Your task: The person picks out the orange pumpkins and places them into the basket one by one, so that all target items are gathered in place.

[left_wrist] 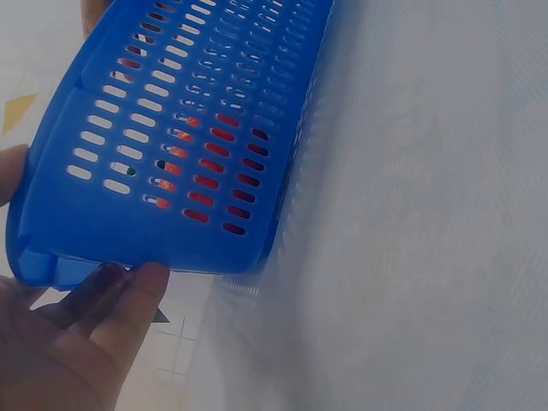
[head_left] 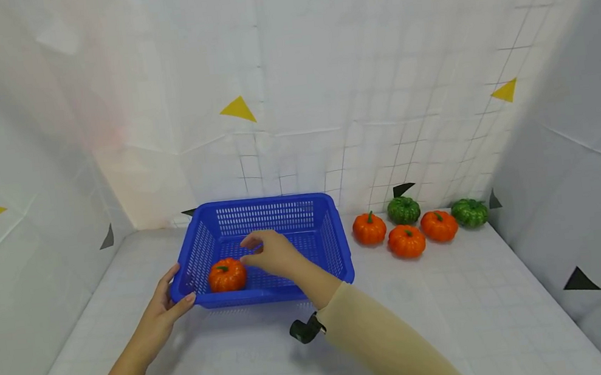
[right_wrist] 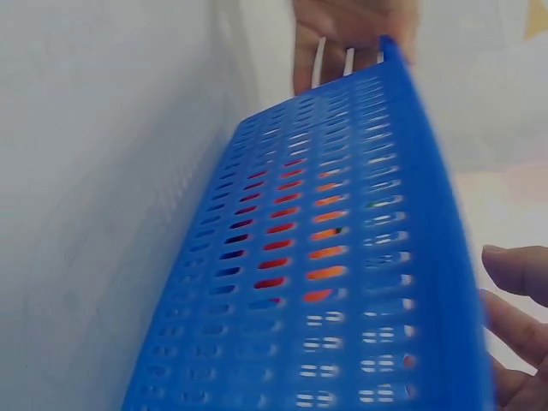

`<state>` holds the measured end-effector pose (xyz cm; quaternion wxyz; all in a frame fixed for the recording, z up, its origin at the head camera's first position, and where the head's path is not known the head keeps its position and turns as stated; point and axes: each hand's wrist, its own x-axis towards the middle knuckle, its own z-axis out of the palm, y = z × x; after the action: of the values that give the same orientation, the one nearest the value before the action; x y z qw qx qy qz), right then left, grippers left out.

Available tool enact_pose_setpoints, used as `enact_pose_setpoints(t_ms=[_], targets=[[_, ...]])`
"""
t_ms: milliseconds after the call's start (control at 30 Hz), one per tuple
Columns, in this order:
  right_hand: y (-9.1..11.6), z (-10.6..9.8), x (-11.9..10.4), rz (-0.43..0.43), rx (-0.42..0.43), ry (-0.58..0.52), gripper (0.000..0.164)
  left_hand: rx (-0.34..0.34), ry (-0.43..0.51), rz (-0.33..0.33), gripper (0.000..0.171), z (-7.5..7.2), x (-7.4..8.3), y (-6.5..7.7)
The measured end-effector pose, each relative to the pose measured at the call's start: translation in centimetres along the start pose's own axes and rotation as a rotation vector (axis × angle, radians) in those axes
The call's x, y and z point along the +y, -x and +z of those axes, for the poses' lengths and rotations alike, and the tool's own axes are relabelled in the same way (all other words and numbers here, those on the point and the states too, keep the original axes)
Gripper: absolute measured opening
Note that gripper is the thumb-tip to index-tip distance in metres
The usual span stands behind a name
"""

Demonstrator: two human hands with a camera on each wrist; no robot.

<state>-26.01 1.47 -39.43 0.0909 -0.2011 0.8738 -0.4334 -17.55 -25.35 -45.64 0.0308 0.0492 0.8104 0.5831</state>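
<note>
A blue plastic basket (head_left: 279, 295) with slotted walls stands at the back of the table. Inside, at its front left, lies an orange pumpkin (head_left: 227, 276) with a green stem. My left hand (head_left: 159, 315) grips the basket's left rim, thumb over the front corner and fingers round the outer side. Over the basket hovers my right hand (head_left: 273, 254), its fingers loosely bent beside the pumpkin with nothing between them. Through the slots in the left wrist view, the orange pumpkin (left_wrist: 205, 181) shows in patches.
Right of the basket sit several small pumpkins: orange ones (head_left: 369, 229), (head_left: 407, 241), (head_left: 439, 226) and green ones (head_left: 404, 210), (head_left: 470, 213). White sheets with yellow and black triangles wall the table (head_left: 456, 311) at the back and both sides.
</note>
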Motion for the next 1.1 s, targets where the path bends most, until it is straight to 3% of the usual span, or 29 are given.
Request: enact_pose_setpoints(t_ms=[600,1100], targets=[[5.8,-3.8,0.4,-0.019,0.088,0.009,0.029,0.009,-0.010,0.001,0.081,0.0,0.0,0.3],[8.8,-8.0,2.4,-0.039,0.178,0.022,0.028,0.005,-0.004,0.011,0.081,0.1,0.0,0.1]])
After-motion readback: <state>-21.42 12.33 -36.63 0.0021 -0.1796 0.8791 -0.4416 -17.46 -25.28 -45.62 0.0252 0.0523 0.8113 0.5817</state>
